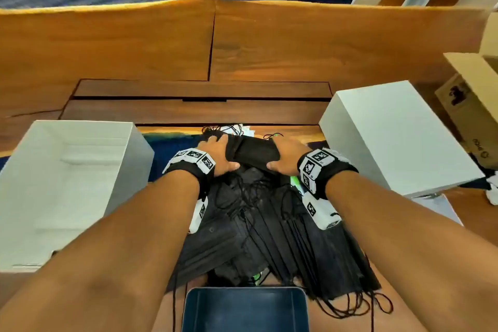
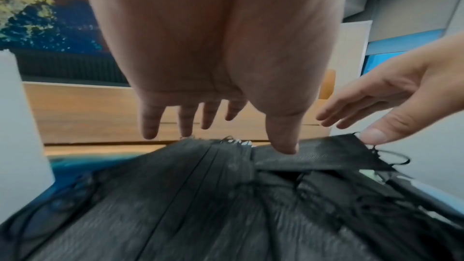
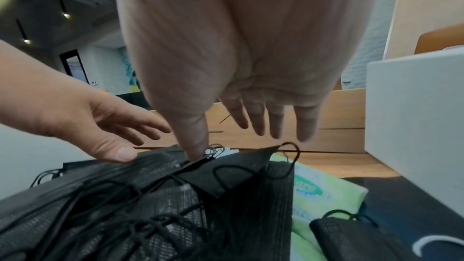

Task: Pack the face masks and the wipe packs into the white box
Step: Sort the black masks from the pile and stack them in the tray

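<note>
A heap of black face masks (image 1: 256, 226) with tangled ear loops covers the table in front of me. Both hands lie on a folded bunch of masks (image 1: 256, 151) at the heap's far end. My left hand (image 1: 215, 153) has straight fingers over the bunch's left side, its thumb (image 2: 286, 146) touching the top mask (image 2: 314, 158). My right hand (image 1: 285, 156) mirrors it on the right, fingers straight (image 3: 253, 114), thumb pressing the masks (image 3: 175, 195). A green wipe pack (image 3: 323, 192) lies partly under the masks on the right. The open white box (image 1: 80, 127) stands at my left.
A closed white box or lid (image 1: 390, 137) stands on the right, close to my right hand. An empty dark blue tray (image 1: 245, 310) sits at the near edge. Cardboard boxes (image 1: 471, 105) stand at the far right. Bare wooden table stretches beyond the masks.
</note>
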The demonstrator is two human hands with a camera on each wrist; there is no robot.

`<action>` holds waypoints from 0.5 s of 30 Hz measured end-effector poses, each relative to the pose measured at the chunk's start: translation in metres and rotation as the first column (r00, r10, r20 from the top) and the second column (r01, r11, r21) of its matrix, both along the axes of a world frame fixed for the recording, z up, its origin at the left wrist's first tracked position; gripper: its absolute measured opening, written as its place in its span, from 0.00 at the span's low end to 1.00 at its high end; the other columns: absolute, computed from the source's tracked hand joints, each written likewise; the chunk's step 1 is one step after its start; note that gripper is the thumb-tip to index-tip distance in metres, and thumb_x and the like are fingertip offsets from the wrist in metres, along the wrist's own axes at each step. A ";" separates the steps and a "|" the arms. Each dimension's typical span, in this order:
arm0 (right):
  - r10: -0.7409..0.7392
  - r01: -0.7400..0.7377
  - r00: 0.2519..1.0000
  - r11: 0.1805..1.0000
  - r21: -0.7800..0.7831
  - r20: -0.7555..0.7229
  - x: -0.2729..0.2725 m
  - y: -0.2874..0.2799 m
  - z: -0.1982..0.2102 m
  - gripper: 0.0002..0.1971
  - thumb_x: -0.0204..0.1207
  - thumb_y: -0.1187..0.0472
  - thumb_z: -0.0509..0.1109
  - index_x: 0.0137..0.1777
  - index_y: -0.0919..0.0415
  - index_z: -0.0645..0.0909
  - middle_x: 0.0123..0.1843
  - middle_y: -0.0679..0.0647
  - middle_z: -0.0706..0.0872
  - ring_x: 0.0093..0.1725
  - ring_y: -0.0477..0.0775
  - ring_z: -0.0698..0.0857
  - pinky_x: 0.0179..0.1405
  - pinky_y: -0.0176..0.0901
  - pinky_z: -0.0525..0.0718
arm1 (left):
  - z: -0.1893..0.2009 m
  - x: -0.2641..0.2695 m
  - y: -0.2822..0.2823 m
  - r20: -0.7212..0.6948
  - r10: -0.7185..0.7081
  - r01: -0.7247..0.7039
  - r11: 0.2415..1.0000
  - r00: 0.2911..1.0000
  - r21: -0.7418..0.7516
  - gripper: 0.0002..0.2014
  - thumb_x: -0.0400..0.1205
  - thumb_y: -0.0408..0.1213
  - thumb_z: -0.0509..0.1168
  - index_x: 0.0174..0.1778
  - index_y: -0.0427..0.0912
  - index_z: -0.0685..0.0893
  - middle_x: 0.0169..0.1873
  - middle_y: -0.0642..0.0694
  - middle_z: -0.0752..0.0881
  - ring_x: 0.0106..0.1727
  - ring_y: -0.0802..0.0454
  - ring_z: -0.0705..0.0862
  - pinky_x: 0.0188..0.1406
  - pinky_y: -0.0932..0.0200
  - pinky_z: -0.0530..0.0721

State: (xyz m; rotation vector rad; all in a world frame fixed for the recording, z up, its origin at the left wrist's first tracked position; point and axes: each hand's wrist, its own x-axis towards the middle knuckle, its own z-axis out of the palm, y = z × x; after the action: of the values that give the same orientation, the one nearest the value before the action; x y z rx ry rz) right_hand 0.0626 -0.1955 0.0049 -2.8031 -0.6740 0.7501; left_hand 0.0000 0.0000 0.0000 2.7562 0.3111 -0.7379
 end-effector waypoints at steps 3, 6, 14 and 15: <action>0.016 -0.014 0.999 0.998 -0.062 0.029 0.011 0.013 -0.012 0.27 0.75 0.47 0.71 0.69 0.60 0.71 0.67 0.59 0.78 0.67 0.65 0.78 0.62 0.60 0.81 | -0.019 -0.004 0.013 -0.026 0.093 -0.091 0.995 0.995 0.044 0.45 0.78 0.62 0.65 0.85 0.48 0.52 0.82 0.40 0.62 0.79 0.32 0.66 0.74 0.33 0.71; 0.048 -0.042 0.998 0.989 -0.141 0.044 0.018 0.029 -0.023 0.29 0.79 0.47 0.67 0.75 0.60 0.67 0.72 0.60 0.75 0.72 0.66 0.73 0.66 0.61 0.77 | -0.036 -0.003 0.023 -0.008 0.210 -0.209 0.976 0.978 0.054 0.43 0.78 0.62 0.66 0.83 0.47 0.55 0.79 0.38 0.64 0.77 0.31 0.67 0.70 0.30 0.73; -0.040 0.047 0.996 0.995 -0.086 0.086 0.033 0.051 -0.038 0.24 0.74 0.54 0.73 0.68 0.60 0.74 0.63 0.61 0.83 0.61 0.66 0.83 0.53 0.54 0.83 | -0.045 0.013 0.044 0.051 0.457 -0.451 0.887 0.888 -0.104 0.40 0.74 0.55 0.75 0.75 0.41 0.66 0.70 0.37 0.77 0.69 0.35 0.78 0.65 0.41 0.80; -0.041 0.045 0.997 0.997 -0.064 0.069 0.034 0.053 -0.035 0.18 0.75 0.56 0.72 0.62 0.62 0.77 0.60 0.62 0.85 0.57 0.67 0.84 0.50 0.51 0.83 | -0.045 0.015 0.047 0.046 0.476 -0.466 0.874 0.878 -0.140 0.36 0.74 0.52 0.76 0.73 0.41 0.70 0.67 0.38 0.80 0.67 0.37 0.80 0.63 0.44 0.81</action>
State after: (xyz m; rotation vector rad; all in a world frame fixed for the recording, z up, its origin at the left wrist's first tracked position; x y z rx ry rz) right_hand 0.0967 -0.1429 -0.0299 -2.9045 -0.6084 0.6843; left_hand 0.0146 0.0471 -0.0451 2.4303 0.8532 -0.4952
